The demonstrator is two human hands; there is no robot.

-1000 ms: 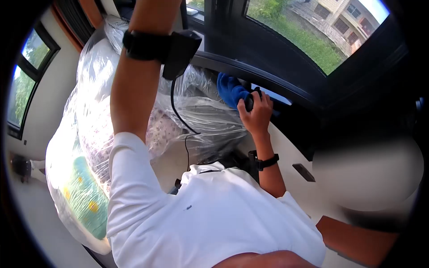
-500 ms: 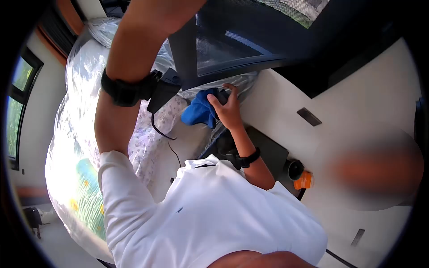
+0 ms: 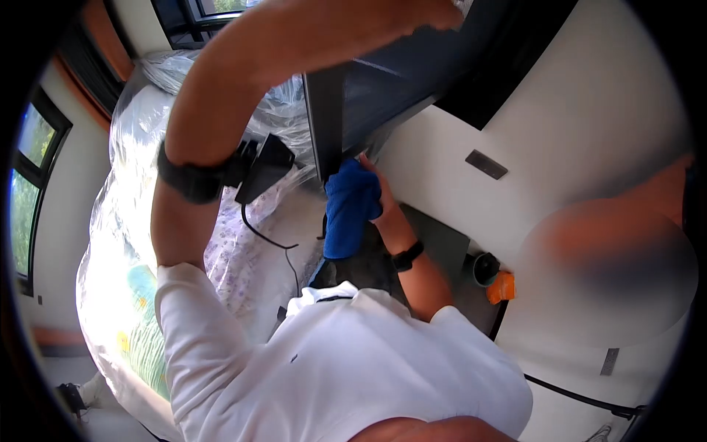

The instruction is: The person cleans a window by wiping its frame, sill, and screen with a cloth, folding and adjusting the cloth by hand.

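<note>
A dark framed mesh window screen (image 3: 325, 121) stands tilted in front of me, its near bar facing me. My left hand (image 3: 436, 12) reaches across the top of the view to the screen's upper part, its fingers curled at the mesh; part of it is cut off by the picture's edge. In my right hand (image 3: 377, 193) is a bunched blue cloth (image 3: 345, 214), which hangs down and touches the lower end of the screen's near bar. The cloth hides most of the right fingers.
A bed (image 3: 125, 250) wrapped in clear plastic stands at left. A black device (image 3: 266, 168) with a cable is strapped to my left forearm. A black cup (image 3: 485, 268) and an orange packet (image 3: 501, 287) are at right, near a blurred patch.
The screen has turned so its near bar faces me more. My left hand has come into view at the top. The blue cloth has moved down and now hangs longer from my right hand.
</note>
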